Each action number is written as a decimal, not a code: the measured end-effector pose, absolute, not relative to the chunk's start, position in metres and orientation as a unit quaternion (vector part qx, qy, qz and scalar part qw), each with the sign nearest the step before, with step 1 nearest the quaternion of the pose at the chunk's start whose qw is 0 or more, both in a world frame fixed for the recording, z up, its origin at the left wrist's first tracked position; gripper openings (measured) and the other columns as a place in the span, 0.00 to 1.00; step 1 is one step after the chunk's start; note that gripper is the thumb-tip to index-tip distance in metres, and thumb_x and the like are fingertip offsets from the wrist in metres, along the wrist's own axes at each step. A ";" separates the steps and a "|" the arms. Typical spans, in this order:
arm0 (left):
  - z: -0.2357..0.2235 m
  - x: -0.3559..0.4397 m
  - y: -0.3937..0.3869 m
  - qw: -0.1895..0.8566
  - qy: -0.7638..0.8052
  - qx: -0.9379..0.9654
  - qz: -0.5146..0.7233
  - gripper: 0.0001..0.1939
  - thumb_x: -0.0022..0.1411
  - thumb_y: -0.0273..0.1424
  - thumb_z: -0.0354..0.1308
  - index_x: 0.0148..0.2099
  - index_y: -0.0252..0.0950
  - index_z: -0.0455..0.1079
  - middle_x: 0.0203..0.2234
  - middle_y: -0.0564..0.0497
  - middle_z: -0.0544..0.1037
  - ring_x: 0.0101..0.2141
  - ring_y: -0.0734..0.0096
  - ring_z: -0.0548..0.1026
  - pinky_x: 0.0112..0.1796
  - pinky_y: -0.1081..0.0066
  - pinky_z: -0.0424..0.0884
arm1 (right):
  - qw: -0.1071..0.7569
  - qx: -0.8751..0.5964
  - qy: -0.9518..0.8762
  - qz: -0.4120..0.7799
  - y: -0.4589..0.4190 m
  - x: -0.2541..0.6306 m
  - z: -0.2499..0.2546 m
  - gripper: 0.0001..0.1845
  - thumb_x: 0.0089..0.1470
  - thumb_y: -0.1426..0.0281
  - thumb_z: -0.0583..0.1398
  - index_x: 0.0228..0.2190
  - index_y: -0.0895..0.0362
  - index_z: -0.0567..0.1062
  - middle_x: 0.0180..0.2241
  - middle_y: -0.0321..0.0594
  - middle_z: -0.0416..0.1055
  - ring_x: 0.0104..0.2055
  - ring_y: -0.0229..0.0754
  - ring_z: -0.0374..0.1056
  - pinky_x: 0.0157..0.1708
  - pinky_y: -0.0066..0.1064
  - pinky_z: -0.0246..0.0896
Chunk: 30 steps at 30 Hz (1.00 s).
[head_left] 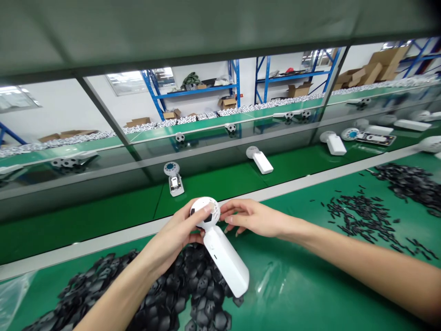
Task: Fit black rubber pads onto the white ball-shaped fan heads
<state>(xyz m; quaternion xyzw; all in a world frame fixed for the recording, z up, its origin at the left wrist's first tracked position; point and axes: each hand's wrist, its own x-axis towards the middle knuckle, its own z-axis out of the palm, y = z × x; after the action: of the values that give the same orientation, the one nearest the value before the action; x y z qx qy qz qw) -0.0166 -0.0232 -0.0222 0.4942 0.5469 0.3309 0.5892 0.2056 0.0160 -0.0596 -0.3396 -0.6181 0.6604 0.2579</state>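
A white hand-held fan [222,250] with a round grille head and a long handle is held above the green table. My left hand [181,232] grips it just under the head, thumb pressed on a black patch on the grille. My right hand [253,218] touches the head's right side with its fingertips, fingers partly stretched. Below the fan lies a heap of black flat pieces [144,294].
Small black parts [365,218] are scattered at the right, with a darker heap [409,181] beyond. On the green conveyor [113,214] lie more white fans [174,179], [260,159], [332,142]. A metal frame bar [103,112] crosses in front; shelves with boxes stand behind.
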 end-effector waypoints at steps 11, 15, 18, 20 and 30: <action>-0.004 -0.024 -0.027 0.577 0.562 0.508 0.308 0.34 0.50 0.45 0.79 0.55 0.37 0.74 0.35 0.49 0.79 0.29 0.71 0.74 0.28 0.76 0.75 | 0.302 -0.380 -0.582 0.652 0.022 0.207 -0.060 0.07 0.67 0.78 0.60 0.40 0.58 0.79 0.38 0.41 0.82 0.34 0.35 0.79 0.31 0.21 0.72; -0.001 -0.026 -0.015 0.626 0.565 0.387 0.373 0.23 0.55 0.31 0.77 0.50 0.32 0.76 0.33 0.46 0.80 0.25 0.71 0.75 0.23 0.76 0.78 | 0.375 -0.421 -0.554 0.613 0.035 0.210 -0.066 0.06 0.62 0.78 0.60 0.37 0.59 0.79 0.33 0.42 0.81 0.29 0.36 0.76 0.23 0.20 0.64; -0.003 -0.013 0.000 0.606 0.568 0.246 0.500 0.07 0.67 0.22 0.63 0.47 0.30 0.75 0.37 0.42 0.81 0.27 0.70 0.79 0.29 0.71 0.84 | 0.479 -0.436 -0.525 0.551 0.047 0.220 -0.057 0.05 0.60 0.75 0.60 0.39 0.58 0.75 0.36 0.43 0.80 0.28 0.35 0.74 0.20 0.20 0.58; -0.007 -0.001 0.012 0.599 0.547 0.216 0.543 0.05 0.72 0.21 0.56 0.46 0.29 0.72 0.39 0.40 0.81 0.32 0.67 0.83 0.36 0.69 0.86 | 0.549 -0.423 -0.514 0.505 0.050 0.229 -0.044 0.07 0.60 0.69 0.60 0.42 0.57 0.72 0.38 0.42 0.79 0.30 0.36 0.73 0.20 0.21 0.57; -0.033 0.029 0.033 0.581 0.546 0.329 0.507 0.12 0.66 0.19 0.67 0.51 0.31 0.77 0.54 0.39 0.81 0.48 0.66 0.82 0.55 0.71 0.77 | 0.582 -0.311 -0.584 0.473 0.018 0.236 0.009 0.09 0.57 0.65 0.64 0.38 0.57 0.75 0.32 0.40 0.78 0.27 0.37 0.72 0.21 0.25 0.60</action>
<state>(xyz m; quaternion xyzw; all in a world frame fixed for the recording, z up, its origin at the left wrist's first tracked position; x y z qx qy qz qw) 0.0286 0.0325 -0.0329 0.3288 0.5457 0.5067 0.5808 0.2363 0.0178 0.0095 -0.3105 -0.5839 0.4729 0.5822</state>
